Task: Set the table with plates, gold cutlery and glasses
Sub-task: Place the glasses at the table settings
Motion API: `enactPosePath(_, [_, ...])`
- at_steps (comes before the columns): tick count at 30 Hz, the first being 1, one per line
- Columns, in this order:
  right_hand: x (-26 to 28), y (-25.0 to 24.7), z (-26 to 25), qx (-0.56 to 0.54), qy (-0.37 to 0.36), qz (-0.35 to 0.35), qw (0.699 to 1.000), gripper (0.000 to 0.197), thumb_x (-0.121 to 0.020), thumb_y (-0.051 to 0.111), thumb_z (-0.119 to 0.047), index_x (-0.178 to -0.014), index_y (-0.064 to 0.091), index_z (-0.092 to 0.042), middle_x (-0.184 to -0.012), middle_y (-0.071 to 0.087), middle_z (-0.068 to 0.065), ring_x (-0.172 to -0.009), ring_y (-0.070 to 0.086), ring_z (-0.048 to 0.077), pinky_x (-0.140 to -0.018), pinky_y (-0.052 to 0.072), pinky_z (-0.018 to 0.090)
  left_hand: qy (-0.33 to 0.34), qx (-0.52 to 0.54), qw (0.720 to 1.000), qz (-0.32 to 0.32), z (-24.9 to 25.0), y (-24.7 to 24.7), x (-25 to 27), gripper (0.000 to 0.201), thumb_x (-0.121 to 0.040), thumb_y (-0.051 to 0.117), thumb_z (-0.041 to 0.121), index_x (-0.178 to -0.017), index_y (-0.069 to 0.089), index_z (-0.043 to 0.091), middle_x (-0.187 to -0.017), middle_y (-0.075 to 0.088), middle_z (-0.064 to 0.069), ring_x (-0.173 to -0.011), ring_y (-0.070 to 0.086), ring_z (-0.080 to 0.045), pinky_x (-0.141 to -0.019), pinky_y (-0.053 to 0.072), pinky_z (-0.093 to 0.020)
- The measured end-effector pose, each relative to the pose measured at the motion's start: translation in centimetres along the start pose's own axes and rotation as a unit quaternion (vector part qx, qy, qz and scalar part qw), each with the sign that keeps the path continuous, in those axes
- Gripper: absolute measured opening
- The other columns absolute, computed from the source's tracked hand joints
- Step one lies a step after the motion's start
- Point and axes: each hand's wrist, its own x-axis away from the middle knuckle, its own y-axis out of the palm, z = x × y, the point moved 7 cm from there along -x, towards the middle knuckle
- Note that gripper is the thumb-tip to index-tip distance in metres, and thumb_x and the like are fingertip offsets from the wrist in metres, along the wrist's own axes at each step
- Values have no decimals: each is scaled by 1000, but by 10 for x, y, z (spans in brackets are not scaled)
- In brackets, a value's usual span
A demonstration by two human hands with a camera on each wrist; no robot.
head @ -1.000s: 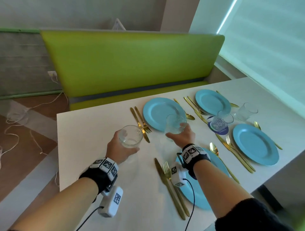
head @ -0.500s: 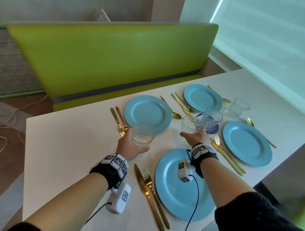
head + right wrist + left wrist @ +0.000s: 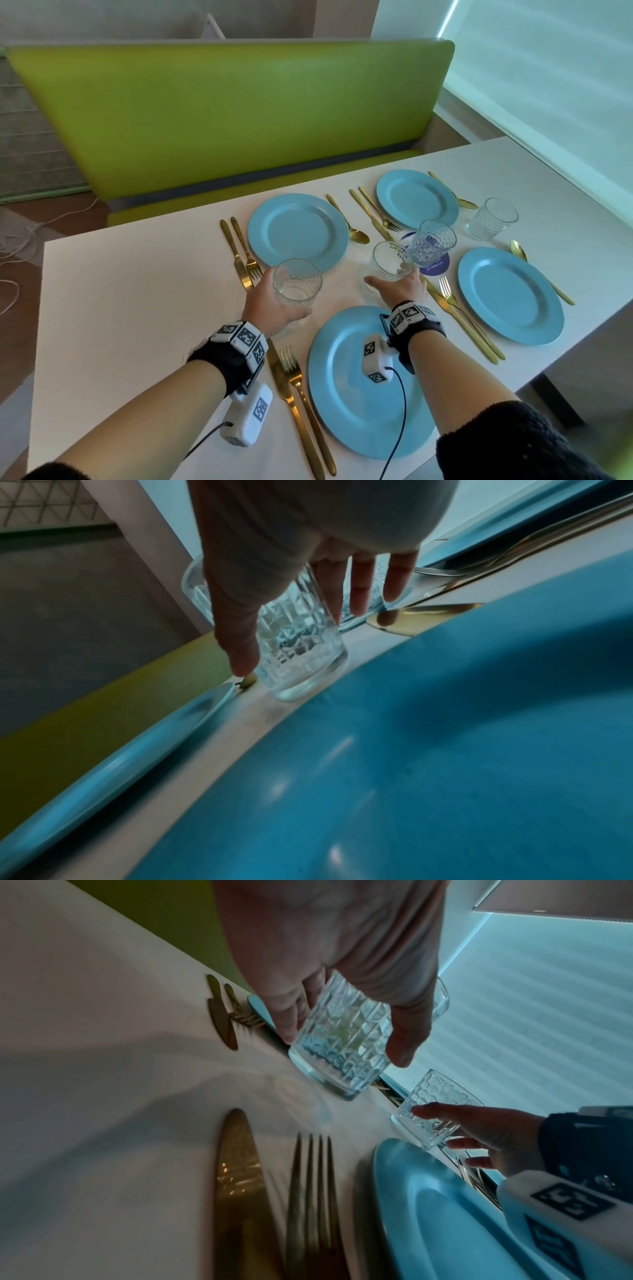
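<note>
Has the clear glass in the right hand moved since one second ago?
Yes. The clear textured glass in the right hand has left the far-left blue plate and moved right and nearer, beside the purple coaster.

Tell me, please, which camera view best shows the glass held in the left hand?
The left wrist view: the glass fills mid-frame, cut pattern and thick base clear, the left hand gripping it above the table. The head view shows it smaller, from above. The right wrist view does not show it.
</note>
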Motion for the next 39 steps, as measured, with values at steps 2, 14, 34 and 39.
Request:
enactPosePath(2, [0, 2, 1, -4, 0, -17, 1000, 107, -59, 82, -51, -144, 27, -15, -145, 38, 12, -136, 33, 28, -114, 29, 44, 0, 1, 1000, 0, 0, 1, 2, 85, -56, 89, 22, -129, 47, 18, -128, 59, -1, -118, 55, -17, -93, 38, -18])
enactPosePath(14, [0, -18, 7, 83, -21, -49, 995, 108, -61, 84, -41, -146, 22, -16, -142, 44, 13, -135, 36, 29, -112, 32, 44, -9, -22, 1000, -4, -7, 5, 12, 85, -57, 89, 23, -130, 46, 15, -126, 60, -5, -117, 55, -23, -97, 44, -27])
enactPosePath(34, [-2, -49, 35, 117, -22, -13, 993, 92, -68, 76, -35, -143, 25, -18, -132, 56, 6, -133, 35, 26, -107, 33, 39, -27, -27, 999, -8, -14, 19, 21, 83, -60, 87, 22, -132, 44, 16, -127, 58, -6, -118, 54, -24, -93, 42, -24])
enactPosePath(39, [0, -50, 37, 122, -28, -18, 992, 89, -69, 74, -35, -142, 28, -18, -134, 54, 6, -132, 36, 26, -106, 34, 40, -28, -23, 999, -9, -14, 19, 22, 84, -60, 87, 22, -132, 44, 15, -127, 58, -7, -118, 53, -24, -93, 41, -24])
